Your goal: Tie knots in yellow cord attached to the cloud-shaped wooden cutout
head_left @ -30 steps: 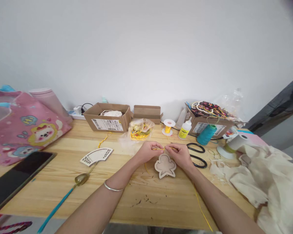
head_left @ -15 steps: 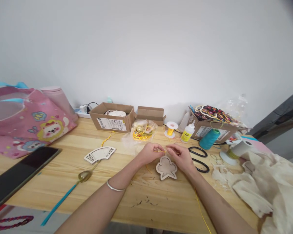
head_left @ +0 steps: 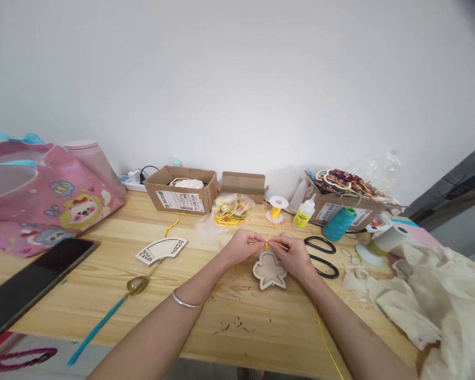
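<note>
The left hand point(head_left: 245, 246) and right hand point(head_left: 293, 255) pinch yellow cord point(head_left: 266, 245) just above the wooden ornament point(head_left: 269, 273), right of the frame's lower centre. The cord seems knotted, perhaps not yet tight; at left, a fan point(head_left: 162, 249) already has its tassel point(head_left: 97, 330).

Craft workspace: wooden table point(head_left: 301, 338) with thread cone point(head_left: 339, 224), glue bottle point(head_left: 303, 213), scissors point(head_left: 322, 258).

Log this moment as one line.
left hand: pinching yellow cord | right hand: pinching yellow cord | wooden piece: near hands | scissors: beside right hand
</note>
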Demonstrator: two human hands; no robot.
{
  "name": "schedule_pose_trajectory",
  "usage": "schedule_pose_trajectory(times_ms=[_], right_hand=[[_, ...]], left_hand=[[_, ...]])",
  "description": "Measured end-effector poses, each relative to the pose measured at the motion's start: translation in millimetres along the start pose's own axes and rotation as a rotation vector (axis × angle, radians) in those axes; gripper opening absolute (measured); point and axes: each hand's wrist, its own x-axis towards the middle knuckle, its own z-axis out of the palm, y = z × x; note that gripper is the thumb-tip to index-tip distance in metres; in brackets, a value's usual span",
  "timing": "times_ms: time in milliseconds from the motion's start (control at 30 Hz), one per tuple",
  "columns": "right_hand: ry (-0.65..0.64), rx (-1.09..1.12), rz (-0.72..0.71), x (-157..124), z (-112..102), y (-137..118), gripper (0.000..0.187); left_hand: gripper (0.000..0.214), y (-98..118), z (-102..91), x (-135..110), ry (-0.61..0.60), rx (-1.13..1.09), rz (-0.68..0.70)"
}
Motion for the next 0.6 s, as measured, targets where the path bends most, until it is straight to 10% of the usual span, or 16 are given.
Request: schedule_pose_trajectory(times_ms=[600], right_hand=[[-0.027,0.172,0.180,0.6,3.3,1.2,0.024]], left_hand=[[0.023,0.5,-0.1,-1.9,0.006,0.057,0.055]])
